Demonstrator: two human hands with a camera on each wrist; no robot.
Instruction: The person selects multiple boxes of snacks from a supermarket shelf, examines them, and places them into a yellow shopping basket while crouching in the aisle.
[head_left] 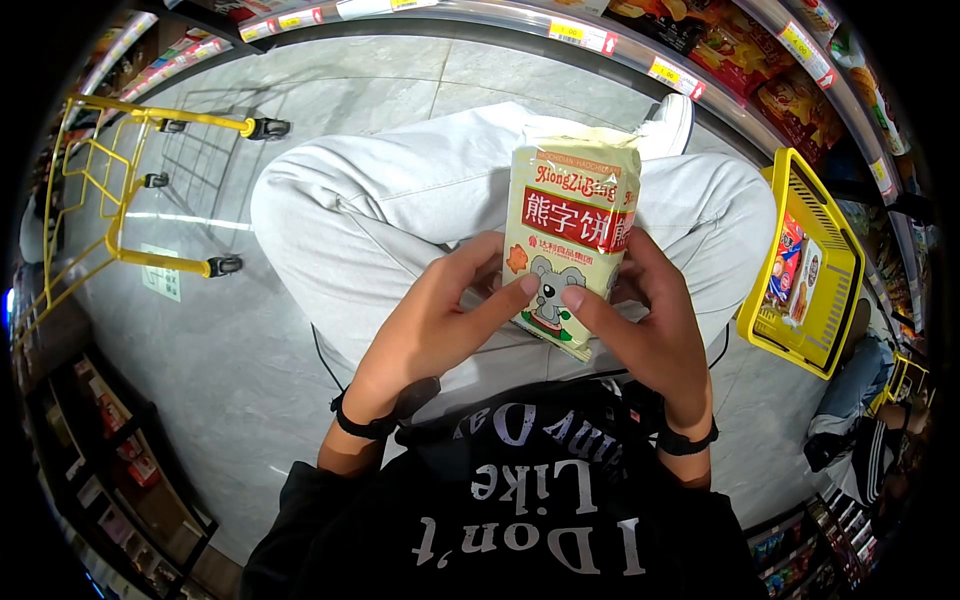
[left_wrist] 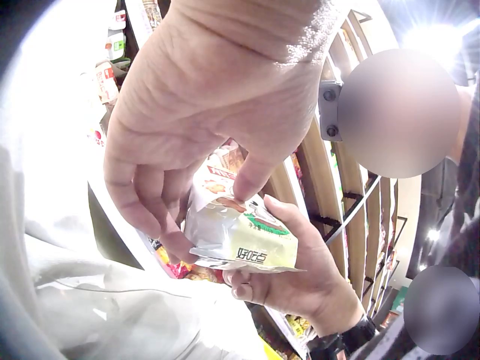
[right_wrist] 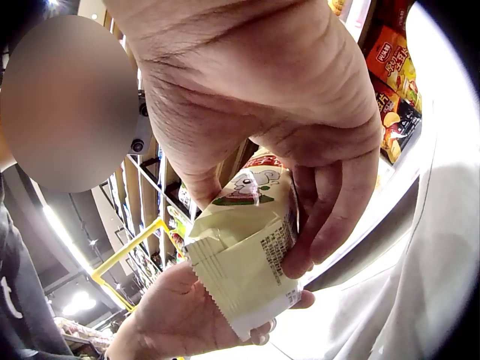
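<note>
A cream-yellow packet of biscuits (head_left: 568,215), with a red label and a grey koala drawing, is held upright between both hands over the person's lap. The left hand (head_left: 445,305) grips its left side, thumb on the front near the koala and fingers behind. From the other side the right hand (head_left: 650,325) grips it the same way, its thumb close to the left one. In the left wrist view the packet's (left_wrist: 244,232) lower end shows between the hands. The right wrist view shows the crimped end seal of the packet (right_wrist: 247,270) and small print on its side.
A yellow basket (head_left: 850,265) with packaged snacks stands on the floor at the right. At the left is a yellow-framed cart (head_left: 115,190) on black wheels. Shelves with price tags (head_left: 583,36) and snack bags (head_left: 745,55) curve along the far side. Another person's leg (head_left: 850,395) shows at right.
</note>
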